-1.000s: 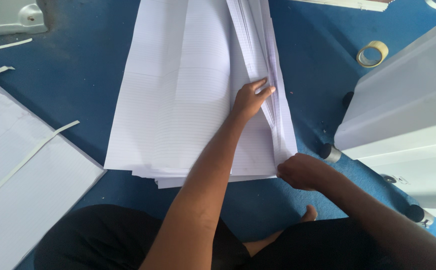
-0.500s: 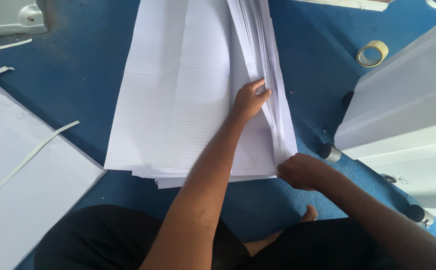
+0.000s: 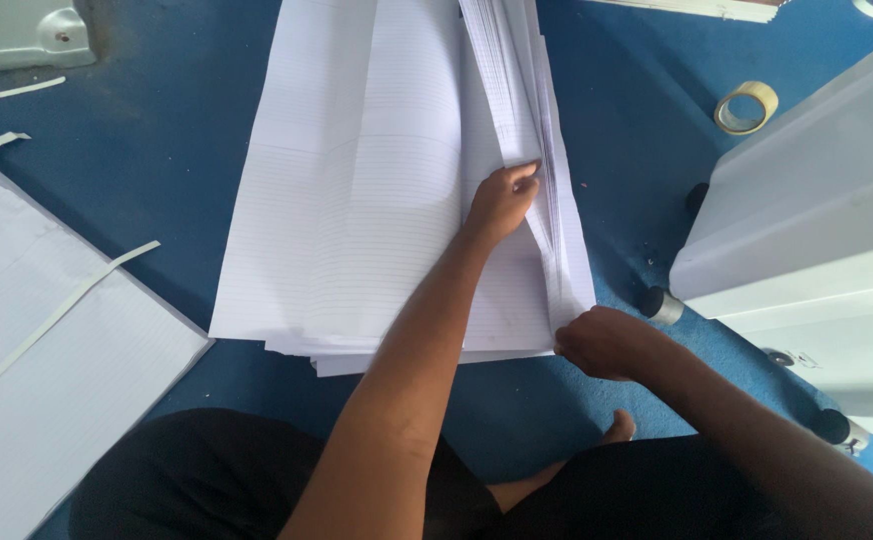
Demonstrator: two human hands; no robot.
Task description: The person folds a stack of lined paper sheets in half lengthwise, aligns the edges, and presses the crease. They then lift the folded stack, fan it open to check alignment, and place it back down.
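Observation:
A big stack of white lined paper sheets point(image 3: 357, 190) lies on the blue floor in front of me. Along its right side a thick bunch of sheets point(image 3: 532, 130) is lifted and fanned. My left hand point(image 3: 502, 200) reaches across the stack, fingers pressed into the fold where the fanned sheets rise. My right hand point(image 3: 607, 342) pinches the near right corner of those fanned sheets at the stack's front edge.
Another pile of lined paper point(image 3: 47, 350) with loose white strips point(image 3: 52, 320) lies at the left. A roll of tape point(image 3: 747, 106) sits on the blue floor point(image 3: 157, 150) at the right, beside a white cabinet on wheels point(image 3: 817, 240). A grey metal part point(image 3: 17, 35) is at top left.
Nothing has visibly moved; both hands stay at the same spots on the fanned sheets.

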